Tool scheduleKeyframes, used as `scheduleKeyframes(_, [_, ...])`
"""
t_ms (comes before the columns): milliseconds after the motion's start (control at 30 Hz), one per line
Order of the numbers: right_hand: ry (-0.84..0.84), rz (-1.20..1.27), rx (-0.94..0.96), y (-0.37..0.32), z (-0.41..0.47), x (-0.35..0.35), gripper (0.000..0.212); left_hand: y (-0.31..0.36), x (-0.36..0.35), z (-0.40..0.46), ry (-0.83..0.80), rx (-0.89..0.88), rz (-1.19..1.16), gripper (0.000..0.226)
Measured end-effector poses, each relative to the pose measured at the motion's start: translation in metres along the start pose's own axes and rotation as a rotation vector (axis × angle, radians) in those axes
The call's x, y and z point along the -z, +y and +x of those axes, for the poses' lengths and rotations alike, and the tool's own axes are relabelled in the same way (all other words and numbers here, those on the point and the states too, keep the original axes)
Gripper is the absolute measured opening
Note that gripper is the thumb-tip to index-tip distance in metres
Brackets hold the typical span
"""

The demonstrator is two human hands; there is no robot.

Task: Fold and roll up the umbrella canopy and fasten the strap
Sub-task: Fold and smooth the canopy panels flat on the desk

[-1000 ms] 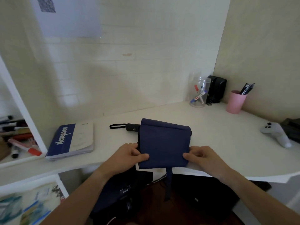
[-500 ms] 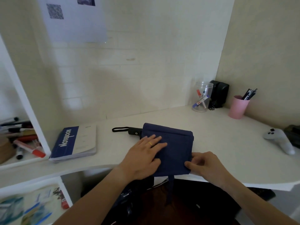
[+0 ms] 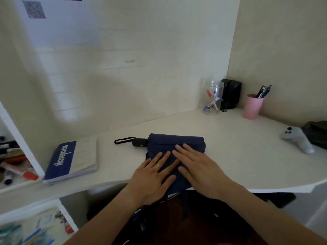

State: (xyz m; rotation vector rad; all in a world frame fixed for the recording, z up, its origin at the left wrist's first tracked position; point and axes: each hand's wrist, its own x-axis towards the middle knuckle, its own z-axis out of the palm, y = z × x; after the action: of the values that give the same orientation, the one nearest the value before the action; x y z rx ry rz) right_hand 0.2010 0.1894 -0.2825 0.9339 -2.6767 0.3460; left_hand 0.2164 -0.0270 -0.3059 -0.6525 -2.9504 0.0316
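The left hand (image 3: 152, 175) and right hand (image 3: 198, 167), fingers straight, press flat on the folded navy fabric umbrella canopy (image 3: 177, 142) at the white desk's (image 3: 230, 156) front edge, hiding its middle. Its thin navy strap (image 3: 184, 204) dangles into shadow; the black cylindrical handle (image 3: 139, 142) juts left.

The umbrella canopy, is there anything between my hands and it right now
Nothing visible. The left hand and the right hand both lie flat with straight fingers directly on the folded navy umbrella canopy on the desk. Its strap hangs loose over the desk edge below them.
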Motion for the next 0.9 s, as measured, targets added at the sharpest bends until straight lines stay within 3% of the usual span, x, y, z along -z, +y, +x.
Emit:
scheduleKeyframes(33, [-0.160,-0.051,-0.009,0.002,-0.002,-0.008,0.061,-0.001,-0.001,-0.003,-0.005,-0.001,-0.004,0.055])
scheduleKeyframes(100, [-0.303,-0.103,-0.047,0.011,-0.012,-0.016,0.069,-0.004,-0.003,-0.009,-0.019,-0.008,-0.013,0.057])
scheduleKeyframes(300, [-0.352,-0.131,-0.035,0.027,-0.026,-0.010,0.071,-0.016,0.008,-0.020,-0.066,0.029,-0.082,0.057])
scheduleKeyframes(467, [-0.357,-0.126,-0.038,0.022,-0.024,0.000,0.070,-0.004,0.022,0.010,0.257,-0.035,-0.010,0.052])
scheduleKeyframes(600, [-0.363,0.080,-0.068,0.019,-0.011,0.020,0.061,-0.004,0.002,0.009,0.088,-0.103,-0.098,0.055])
scheduleKeyframes(700, [0.091,0.461,-0.336,0.037,0.019,0.043,0.018,-0.002,-0.005,0.003,0.087,-0.087,-0.111,0.054])
scheduleKeyframes(733, [0.190,0.478,-0.489,0.051,0.034,0.049,0.019,-0.001,-0.005,0.001,0.073,-0.086,-0.112,0.053])
scheduleKeyframes(767, [0.163,0.491,-0.661,0.063,0.046,0.054,0.029,-0.001,-0.005,-0.001,0.064,-0.088,-0.103,0.053])
scheduleKeyframes(833, [-0.062,0.641,-0.931,0.078,0.065,0.056,0.050,-0.001,-0.007,0.000,0.074,-0.092,-0.083,0.053])
scheduleKeyframes(900, [-0.209,0.771,-1.027,0.076,0.080,0.054,0.049,-0.001,-0.007,0.002,0.079,-0.095,-0.086,0.054])
